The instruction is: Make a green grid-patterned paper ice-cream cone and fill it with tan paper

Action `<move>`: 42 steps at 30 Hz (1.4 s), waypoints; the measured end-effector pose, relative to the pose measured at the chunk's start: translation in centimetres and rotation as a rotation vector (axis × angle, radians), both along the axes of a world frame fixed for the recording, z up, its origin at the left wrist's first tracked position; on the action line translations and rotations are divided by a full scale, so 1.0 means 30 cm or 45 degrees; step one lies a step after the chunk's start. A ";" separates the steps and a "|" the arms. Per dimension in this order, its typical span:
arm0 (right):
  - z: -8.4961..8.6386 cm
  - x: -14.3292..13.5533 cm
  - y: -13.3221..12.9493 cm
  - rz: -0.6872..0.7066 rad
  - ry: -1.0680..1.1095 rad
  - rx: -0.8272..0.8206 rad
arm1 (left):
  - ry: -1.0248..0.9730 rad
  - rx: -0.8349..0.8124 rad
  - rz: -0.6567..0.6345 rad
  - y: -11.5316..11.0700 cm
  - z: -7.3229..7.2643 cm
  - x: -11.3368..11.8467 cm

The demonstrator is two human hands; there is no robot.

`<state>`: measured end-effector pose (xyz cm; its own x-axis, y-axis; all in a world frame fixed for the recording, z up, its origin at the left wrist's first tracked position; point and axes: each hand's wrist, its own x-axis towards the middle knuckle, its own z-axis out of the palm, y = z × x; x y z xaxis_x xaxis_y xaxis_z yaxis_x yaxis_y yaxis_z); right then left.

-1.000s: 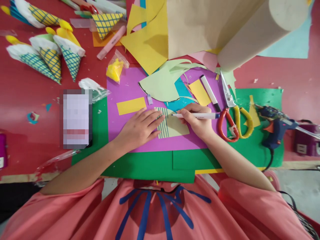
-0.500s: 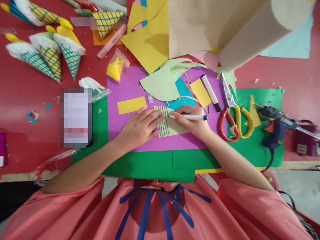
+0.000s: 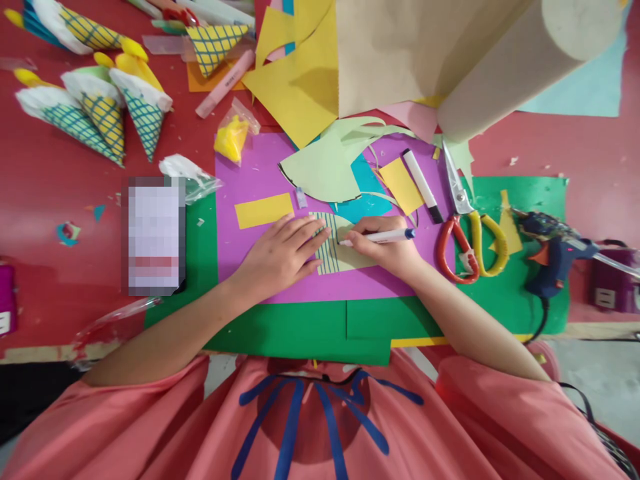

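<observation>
Dark parallel lines run across the left part of a pale green paper piece (image 3: 327, 257), which lies on a purple sheet (image 3: 245, 267). My left hand (image 3: 283, 252) rests on its left edge, fingers spread and holding nothing. In my right hand (image 3: 387, 248) is a white marker (image 3: 390, 235) with a blue end, its tip touching the paper just right of the lines. A yellow strip (image 3: 264, 211) lies above my left hand. Beyond my hands is a larger pale green cut piece (image 3: 320, 167) with a dark curved edge.
Scissors (image 3: 465, 247), a capped marker (image 3: 423, 185) and a glue gun (image 3: 547, 257) lie to the right. Patterned paper cones (image 3: 143, 117) are at the upper left. A paper roll (image 3: 510, 73) stands out at the upper right. A blurred-out rectangular object (image 3: 153, 233) sits at left.
The marker tip has moved down along the paper with my right hand, extending a line. My left hand stays in place.
</observation>
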<state>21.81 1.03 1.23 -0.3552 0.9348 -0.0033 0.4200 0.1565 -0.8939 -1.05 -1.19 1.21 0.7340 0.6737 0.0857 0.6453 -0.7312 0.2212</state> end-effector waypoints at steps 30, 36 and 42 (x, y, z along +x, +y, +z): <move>0.026 0.020 -0.023 -0.136 0.197 -0.117 | -0.003 -0.048 0.025 0.002 -0.008 -0.006; 0.013 0.007 -0.039 0.023 0.086 -0.044 | 0.028 0.012 0.051 0.008 -0.007 -0.009; 0.002 0.006 -0.037 0.024 0.058 -0.053 | 0.034 0.033 0.044 0.009 -0.005 -0.009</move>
